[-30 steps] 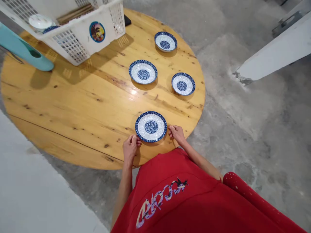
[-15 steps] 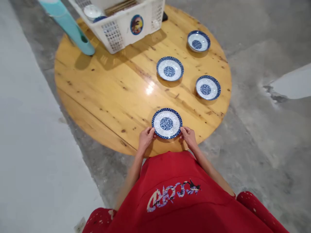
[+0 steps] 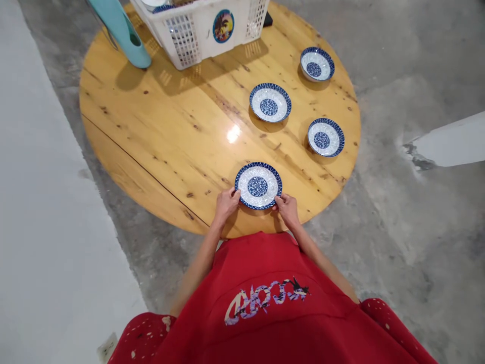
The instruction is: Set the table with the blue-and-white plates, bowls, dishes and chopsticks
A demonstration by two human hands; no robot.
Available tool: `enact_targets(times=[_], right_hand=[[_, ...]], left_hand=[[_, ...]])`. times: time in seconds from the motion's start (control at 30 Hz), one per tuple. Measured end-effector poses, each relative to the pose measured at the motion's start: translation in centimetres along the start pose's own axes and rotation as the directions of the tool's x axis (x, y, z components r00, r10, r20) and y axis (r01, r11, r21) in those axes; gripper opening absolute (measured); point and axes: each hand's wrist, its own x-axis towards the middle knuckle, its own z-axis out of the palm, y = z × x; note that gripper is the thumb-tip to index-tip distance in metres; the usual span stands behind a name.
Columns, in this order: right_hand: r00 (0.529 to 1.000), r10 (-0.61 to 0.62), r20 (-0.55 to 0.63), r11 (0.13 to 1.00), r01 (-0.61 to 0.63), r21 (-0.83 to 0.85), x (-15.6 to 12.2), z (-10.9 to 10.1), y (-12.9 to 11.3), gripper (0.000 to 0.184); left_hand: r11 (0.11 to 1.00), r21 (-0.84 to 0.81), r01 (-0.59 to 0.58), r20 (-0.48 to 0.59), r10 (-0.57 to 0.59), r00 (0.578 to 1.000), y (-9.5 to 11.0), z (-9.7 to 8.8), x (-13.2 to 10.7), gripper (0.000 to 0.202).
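Note:
A blue-and-white patterned plate point(image 3: 258, 185) lies flat on the round wooden table point(image 3: 170, 131), close to its near edge. My left hand point(image 3: 226, 204) has its curled fingers on the plate's left rim. My right hand point(image 3: 287, 208) pinches the plate's lower right rim. Three more blue-and-white dishes stand farther back: one point(image 3: 270, 102) mid-table, one point(image 3: 325, 137) at the right, and one point(image 3: 317, 63) at the far right.
A white plastic basket point(image 3: 204, 25) with crockery stands at the table's far edge, beside a teal object point(image 3: 123, 33). Around the table is bare concrete floor, with a pale slab at the left and a white beam point(image 3: 450, 146) at the right.
Both hands have closed in on the nearest plate's rim, from beside it to touching it. The camera has swung left and pulled back, so the table sits farther right in view.

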Motion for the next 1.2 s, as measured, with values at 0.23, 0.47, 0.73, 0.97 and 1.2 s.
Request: enact_targets(times=[0.23,0.47,0.73,0.97,1.2], right_hand=[[1.0,0.007,0.006,1.0,-0.007,0.005,0.2,0.2,-0.6,0.032],[1.0,-0.011,0.014,0.998,0.01,0.066,0.1,-0.8,-0.5,0.036],[0.984,0.097,-0.149,0.976,-0.064,0.206,-1.9,-3.4,2.0,0.035],[0.956,0.163,-0.243,0.957,-0.093,0.275,-4.5,-3.6,4.0,0.03],[0.944,0.176,-0.279,0.954,-0.094,0.284,-5.8,-2.8,3.9,0.026]], left_hand=[[0.992,-0.118,0.038,0.008,-0.038,0.999,-0.4,0.2,0.5,0.028],[0.943,-0.317,0.104,0.052,-0.092,0.994,-0.6,0.4,0.2,0.031],[0.832,-0.525,0.178,-0.08,-0.257,0.963,-2.5,-1.5,-2.2,0.025],[0.83,-0.534,0.158,-0.186,-0.298,0.936,-4.6,-4.1,-4.0,0.022],[0.852,-0.499,0.159,-0.132,-0.256,0.958,-5.2,-4.3,-4.7,0.023]])
